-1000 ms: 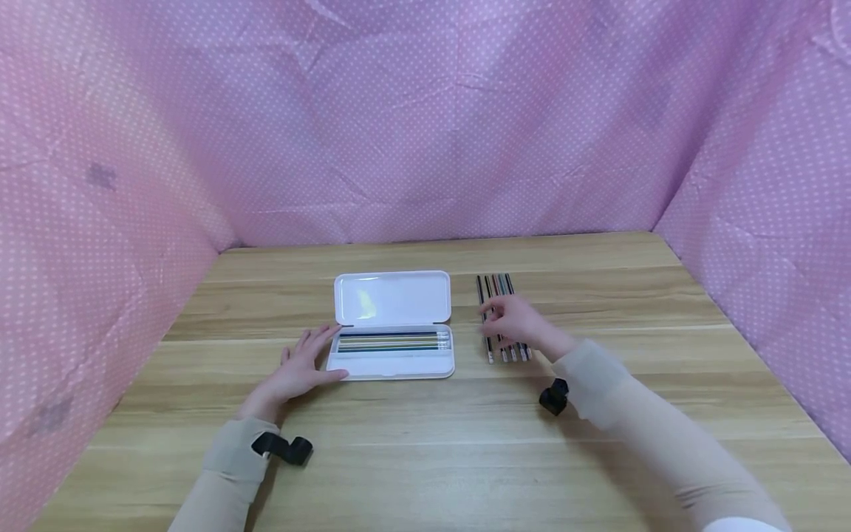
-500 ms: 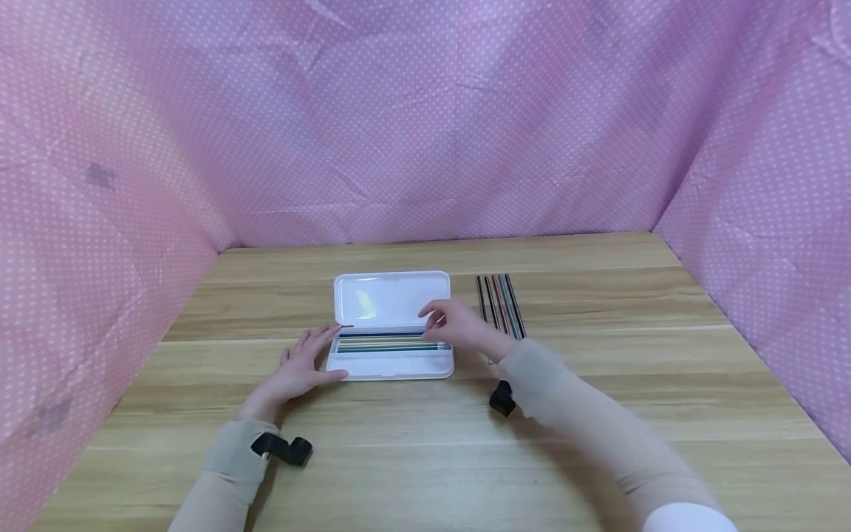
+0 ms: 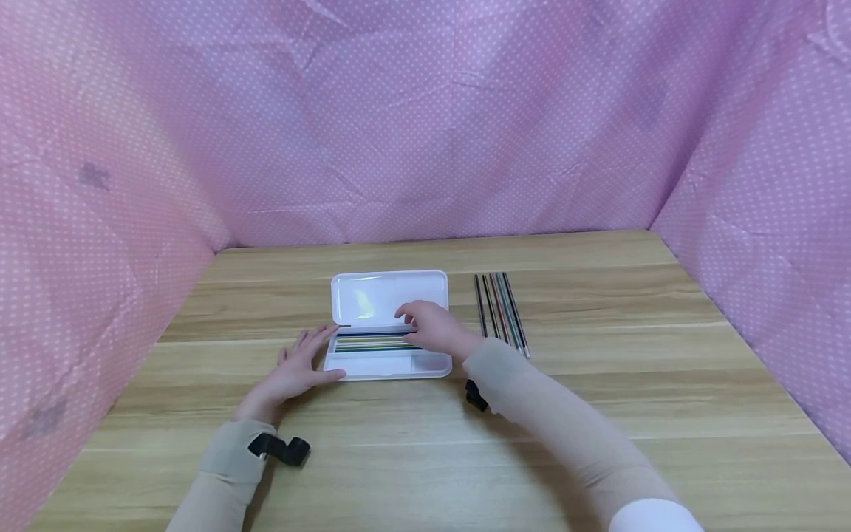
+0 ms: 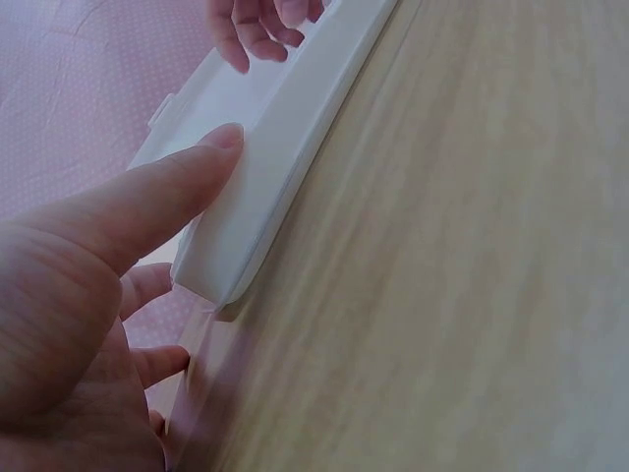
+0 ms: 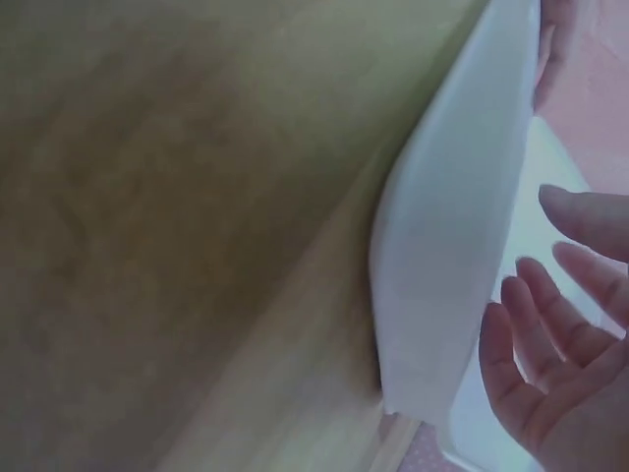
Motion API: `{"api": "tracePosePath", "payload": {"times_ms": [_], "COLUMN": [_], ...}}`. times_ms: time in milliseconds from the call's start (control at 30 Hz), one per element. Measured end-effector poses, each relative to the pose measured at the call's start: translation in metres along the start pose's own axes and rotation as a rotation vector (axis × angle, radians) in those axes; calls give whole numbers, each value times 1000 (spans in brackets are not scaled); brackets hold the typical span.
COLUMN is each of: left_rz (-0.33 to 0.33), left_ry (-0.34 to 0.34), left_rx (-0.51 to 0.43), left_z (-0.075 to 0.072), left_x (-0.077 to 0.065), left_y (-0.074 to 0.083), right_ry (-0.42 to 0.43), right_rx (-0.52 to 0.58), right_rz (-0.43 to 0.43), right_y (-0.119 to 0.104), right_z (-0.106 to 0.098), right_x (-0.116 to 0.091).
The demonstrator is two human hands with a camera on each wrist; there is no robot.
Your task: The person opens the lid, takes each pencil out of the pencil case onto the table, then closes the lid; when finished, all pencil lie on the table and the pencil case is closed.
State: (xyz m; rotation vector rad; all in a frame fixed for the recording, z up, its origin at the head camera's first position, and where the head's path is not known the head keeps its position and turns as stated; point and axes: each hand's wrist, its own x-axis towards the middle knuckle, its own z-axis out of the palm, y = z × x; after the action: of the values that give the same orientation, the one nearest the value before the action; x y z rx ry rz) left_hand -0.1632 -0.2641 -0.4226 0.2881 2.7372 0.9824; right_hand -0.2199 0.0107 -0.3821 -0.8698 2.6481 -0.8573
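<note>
A white pencil case lies with its lid folded back. Several pencils lie side by side in its rear compartment. My left hand rests at the case's left end, thumb by the front corner and fingers spread toward the hinge; in the left wrist view the thumb lies straight against the case wall. Over the right half of the case is my right hand, hiding the pencils' eraser ends. The right wrist view shows its fingers loosely bent and the thumb apart, with nothing visible between them.
Several more pencils lie in a row to the right of the case, partly behind the right wrist. Wood-grain table surrounds everything, and a pink dotted cloth hangs at its back and sides.
My right hand has moved left from the row of pencils to above the case, uncovering most of that row. The left hand has stayed at the case's left end.
</note>
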Motion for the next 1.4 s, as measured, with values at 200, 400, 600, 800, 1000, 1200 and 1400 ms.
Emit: {"api": "tracePosePath", "payload": {"times_ms": [200, 400, 600, 800, 1000, 1200, 1400], "left_rz": [-6, -13, -10, -13, -17, -17, -18], "left_ry": [-4, -8, -6, -10, -12, -18, -20], "left_rx": [-5, -1, 6, 6, 3, -16, -26], "left_z": [-1, -2, -2, -1, -1, -1, -2], "left_x": [-1, -2, -2, -1, 0, 1, 1], "left_y": [1, 2, 2, 0, -1, 0, -1], "right_ry": [-28, -41, -45, -55, -90, -133, -162], "right_rx": [-174, -213, -173, -193, -227, -255, -250], "right_rz": [-27, -40, -45, -63, -90, -103, -119], "right_y": [0, 3, 7, 10, 10, 11, 11], "right_z": [2, 2, 1, 2, 3, 2, -1], "right_x": [4, 4, 6, 6, 8, 11, 14]}}
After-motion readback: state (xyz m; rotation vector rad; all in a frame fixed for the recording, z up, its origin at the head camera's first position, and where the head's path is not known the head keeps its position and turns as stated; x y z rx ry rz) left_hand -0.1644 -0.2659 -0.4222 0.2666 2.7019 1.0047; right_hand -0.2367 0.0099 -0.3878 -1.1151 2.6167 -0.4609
